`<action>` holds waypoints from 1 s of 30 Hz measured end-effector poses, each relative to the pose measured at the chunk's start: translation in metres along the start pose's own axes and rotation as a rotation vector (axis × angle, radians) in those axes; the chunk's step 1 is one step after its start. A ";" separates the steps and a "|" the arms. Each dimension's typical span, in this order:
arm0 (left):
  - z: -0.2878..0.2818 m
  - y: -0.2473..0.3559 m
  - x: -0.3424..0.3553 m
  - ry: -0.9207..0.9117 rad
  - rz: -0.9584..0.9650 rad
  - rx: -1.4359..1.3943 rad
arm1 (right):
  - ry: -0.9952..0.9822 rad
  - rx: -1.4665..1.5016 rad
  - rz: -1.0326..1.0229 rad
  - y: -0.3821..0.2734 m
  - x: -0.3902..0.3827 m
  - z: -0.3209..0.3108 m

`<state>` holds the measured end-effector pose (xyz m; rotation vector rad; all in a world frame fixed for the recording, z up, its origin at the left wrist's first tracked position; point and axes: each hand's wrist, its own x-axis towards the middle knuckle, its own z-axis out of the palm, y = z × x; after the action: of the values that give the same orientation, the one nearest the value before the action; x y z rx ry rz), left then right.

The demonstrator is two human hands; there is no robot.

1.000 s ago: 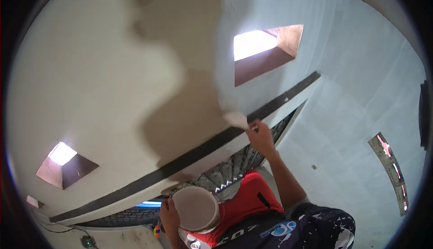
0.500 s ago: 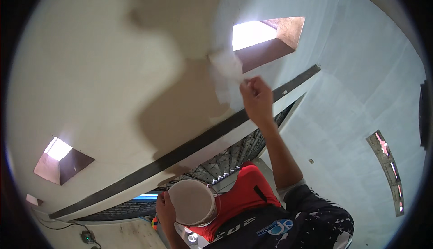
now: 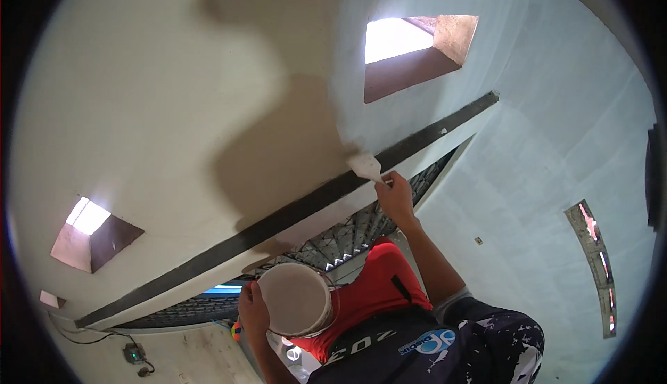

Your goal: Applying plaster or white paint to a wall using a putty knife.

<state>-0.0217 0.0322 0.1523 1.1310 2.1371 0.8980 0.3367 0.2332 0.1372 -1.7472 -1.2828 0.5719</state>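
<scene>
The right hand (image 3: 396, 200) has dropped from beside the window opening (image 3: 410, 54) to the dark beam (image 3: 292, 214), grip clamped on a putty scraper (image 3: 366, 166) against the wall, while the left hand (image 3: 251, 311) grips a round bucket (image 3: 295, 299).

bucket (image 3: 295, 299): inside hidden (only base shows) | left hand (image 3: 252, 311): fingers behind bucket

The right hand (image 3: 396, 200) holds a putty knife (image 3: 366, 166) against the wall (image 3: 139, 106), just above the dark band (image 3: 292, 214) that crosses it from lower left to upper right. Above and to the left, the wall runs bare and open. A recessed window opening (image 3: 417, 50) breaks the surface up to the right, another (image 3: 94, 234) sits well apart at lower left. The left hand (image 3: 251, 311) and round plaster board (image 3: 295, 299) fill the space below the band.
</scene>
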 end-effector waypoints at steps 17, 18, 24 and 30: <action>0.002 0.002 0.001 -0.014 -0.037 0.043 | 0.143 0.107 -0.278 0.001 0.006 0.031; 0.001 -0.002 0.002 0.003 -0.030 0.044 | 0.136 0.114 -0.281 0.004 0.002 0.030; 0.000 -0.005 0.001 0.021 -0.003 0.028 | -0.032 -0.019 0.033 0.021 -0.008 0.011; 0.003 -0.001 0.001 0.018 -0.031 0.064 | 0.081 -0.148 -0.131 -0.007 0.017 0.018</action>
<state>-0.0201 0.0339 0.1497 1.1222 2.2062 0.8345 0.3255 0.2566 0.1357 -1.7712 -1.4000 0.3354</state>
